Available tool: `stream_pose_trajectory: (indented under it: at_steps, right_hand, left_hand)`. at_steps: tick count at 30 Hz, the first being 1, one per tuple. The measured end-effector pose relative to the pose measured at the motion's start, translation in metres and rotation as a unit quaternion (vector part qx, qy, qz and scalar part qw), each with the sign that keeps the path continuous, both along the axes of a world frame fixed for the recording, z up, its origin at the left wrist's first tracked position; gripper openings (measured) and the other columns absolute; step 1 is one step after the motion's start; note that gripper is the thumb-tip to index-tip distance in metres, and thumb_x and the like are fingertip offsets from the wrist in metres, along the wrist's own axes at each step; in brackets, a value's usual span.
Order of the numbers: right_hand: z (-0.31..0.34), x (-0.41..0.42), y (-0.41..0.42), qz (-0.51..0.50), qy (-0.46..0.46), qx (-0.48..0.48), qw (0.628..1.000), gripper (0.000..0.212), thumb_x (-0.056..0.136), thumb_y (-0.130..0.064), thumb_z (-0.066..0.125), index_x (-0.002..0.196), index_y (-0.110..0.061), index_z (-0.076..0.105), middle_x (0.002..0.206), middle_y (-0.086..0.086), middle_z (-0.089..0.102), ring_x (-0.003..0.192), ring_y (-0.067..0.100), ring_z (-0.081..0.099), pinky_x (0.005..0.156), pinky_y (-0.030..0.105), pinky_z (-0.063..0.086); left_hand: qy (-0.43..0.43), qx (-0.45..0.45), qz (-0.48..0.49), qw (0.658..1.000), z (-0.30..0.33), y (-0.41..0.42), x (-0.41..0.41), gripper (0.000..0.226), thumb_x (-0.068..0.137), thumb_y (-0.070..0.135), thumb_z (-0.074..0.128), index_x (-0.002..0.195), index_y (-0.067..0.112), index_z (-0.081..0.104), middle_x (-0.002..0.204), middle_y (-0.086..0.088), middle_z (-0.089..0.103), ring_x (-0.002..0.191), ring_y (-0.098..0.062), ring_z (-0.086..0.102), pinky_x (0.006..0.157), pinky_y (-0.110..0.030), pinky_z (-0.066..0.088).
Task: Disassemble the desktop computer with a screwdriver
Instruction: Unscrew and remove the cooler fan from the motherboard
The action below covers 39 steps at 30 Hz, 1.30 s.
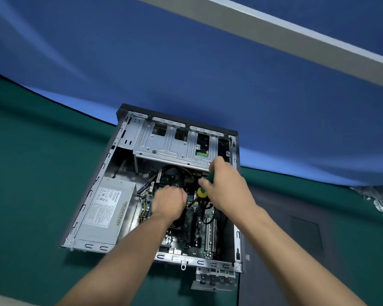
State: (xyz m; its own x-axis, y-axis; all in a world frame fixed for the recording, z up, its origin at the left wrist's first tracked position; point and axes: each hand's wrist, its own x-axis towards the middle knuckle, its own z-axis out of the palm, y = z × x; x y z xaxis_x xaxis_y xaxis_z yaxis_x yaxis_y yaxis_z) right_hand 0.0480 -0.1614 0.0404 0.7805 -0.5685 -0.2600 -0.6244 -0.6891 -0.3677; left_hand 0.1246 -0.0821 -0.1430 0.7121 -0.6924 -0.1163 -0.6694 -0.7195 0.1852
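Two hands are down inside the opened desktop computer, which lies on its side on the green bench with its cover off. The right hand is curled round the green-and-yellow handle of the screwdriver, whose shaft slants down and to the left toward the motherboard. The tip is hidden, so I cannot tell which screw it meets. The left hand, just beside the right, is clenched, knuckles up, over the middle of the board; whatever it holds or presses is covered by the hand itself, and I cannot say what it is.

Left of the left hand sits the grey power supply, in place. Beyond the right hand is the metal drive cage, also mounted. A dark panel lies flat on the bench to the right of the right forearm.

The step in hand looks to be loosening a fastener near the centre of the board, likely around the processor cooler. The next move calls for keeping the tip seated squarely while turning, the left hand steadying the part, then lifting the freed screw clear of the nearby cables.
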Motion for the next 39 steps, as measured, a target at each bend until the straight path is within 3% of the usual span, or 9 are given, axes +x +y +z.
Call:
stream_pose_trajectory:
  at_steps: [3,8,12,16,20,25,29,34,39]
  right_hand:
    - [0.002,0.001,-0.002,-0.007,0.056,-0.115,0.992,0.039,0.097,-0.047,0.038,0.105,-0.009,0.042,0.09,0.009,0.058,0.077,0.031,0.05,0.06,0.034,0.034]
    - [0.004,0.005,0.001,0.056,0.05,-0.041,0.996,0.024,0.099,-0.027,0.043,0.113,-0.008,0.04,0.113,0.013,0.049,0.091,0.035,0.055,0.071,0.038,0.043]
    - [0.007,0.009,-0.001,0.033,0.115,-0.121,0.985,0.038,0.099,-0.041,0.038,0.111,-0.005,0.042,0.103,0.012,0.06,0.095,0.034,0.058,0.062,0.032,0.033]
    - [0.009,0.01,-0.003,0.076,0.083,-0.008,0.994,0.017,0.094,-0.022,0.05,0.105,-0.012,0.041,0.107,0.01,0.052,0.087,0.029,0.052,0.068,0.033,0.037]
    - [0.007,0.005,0.0,-0.015,0.093,-0.101,0.99,0.038,0.097,-0.046,0.04,0.105,-0.008,0.039,0.089,0.008,0.053,0.082,0.031,0.053,0.061,0.033,0.034]
    - [0.009,0.003,-0.005,0.025,0.064,0.018,0.997,0.016,0.094,-0.02,0.051,0.101,-0.012,0.039,0.098,0.008,0.055,0.078,0.025,0.051,0.064,0.032,0.038]
    - [0.004,0.001,0.001,-0.014,0.103,-0.124,0.987,0.042,0.097,-0.048,0.04,0.108,-0.008,0.04,0.091,0.009,0.058,0.082,0.031,0.054,0.059,0.033,0.033]
    - [0.004,0.001,0.002,0.038,0.045,-0.011,0.998,0.021,0.094,-0.031,0.05,0.102,-0.015,0.04,0.095,0.007,0.057,0.078,0.026,0.05,0.065,0.033,0.038]
    - [-0.001,0.001,0.005,-0.018,0.062,-0.097,0.993,0.037,0.099,-0.043,0.036,0.107,-0.008,0.045,0.095,0.011,0.063,0.081,0.032,0.055,0.061,0.033,0.034]
  left_hand:
    - [0.006,-0.011,0.013,1.0,0.001,-0.001,0.0,0.029,0.091,0.015,0.045,0.063,0.021,0.051,0.07,-0.003,0.064,0.063,-0.019,0.044,0.059,-0.03,0.038]
    - [0.0,0.018,-0.014,1.0,0.002,0.001,0.0,0.029,0.089,0.01,0.047,0.062,0.022,0.048,0.07,-0.002,0.063,0.063,-0.02,0.047,0.054,-0.03,0.035]
    - [0.01,-0.013,0.005,1.0,-0.001,0.0,0.0,0.032,0.089,0.014,0.048,0.059,0.024,0.041,0.074,0.0,0.064,0.066,-0.017,0.043,0.06,-0.03,0.035]
    - [-0.003,0.027,-0.024,0.999,0.003,0.0,-0.001,0.018,0.087,0.009,0.049,0.078,0.017,0.063,0.075,-0.003,0.066,0.07,-0.02,0.055,0.057,-0.031,0.036]
    - [0.002,-0.007,-0.007,1.0,0.001,0.0,0.001,0.025,0.093,0.016,0.042,0.072,0.021,0.057,0.076,-0.003,0.065,0.072,-0.019,0.055,0.062,-0.032,0.039]
    - [-0.013,0.014,-0.018,1.0,0.0,0.0,-0.001,0.027,0.094,0.015,0.042,0.077,0.017,0.063,0.073,-0.003,0.065,0.069,-0.02,0.057,0.055,-0.032,0.039]
    - [0.003,0.008,-0.009,1.0,-0.002,0.0,0.001,0.031,0.09,0.015,0.046,0.061,0.025,0.044,0.069,0.001,0.06,0.065,-0.017,0.046,0.057,-0.03,0.035]
    - [0.005,0.016,-0.009,1.0,-0.002,0.0,0.001,0.025,0.094,0.017,0.043,0.076,0.019,0.061,0.075,-0.002,0.065,0.071,-0.021,0.055,0.059,-0.032,0.036]
    - [0.009,-0.002,0.0,1.0,-0.002,-0.002,0.002,0.026,0.09,0.013,0.045,0.067,0.024,0.051,0.076,-0.004,0.066,0.069,-0.02,0.051,0.06,-0.031,0.036]
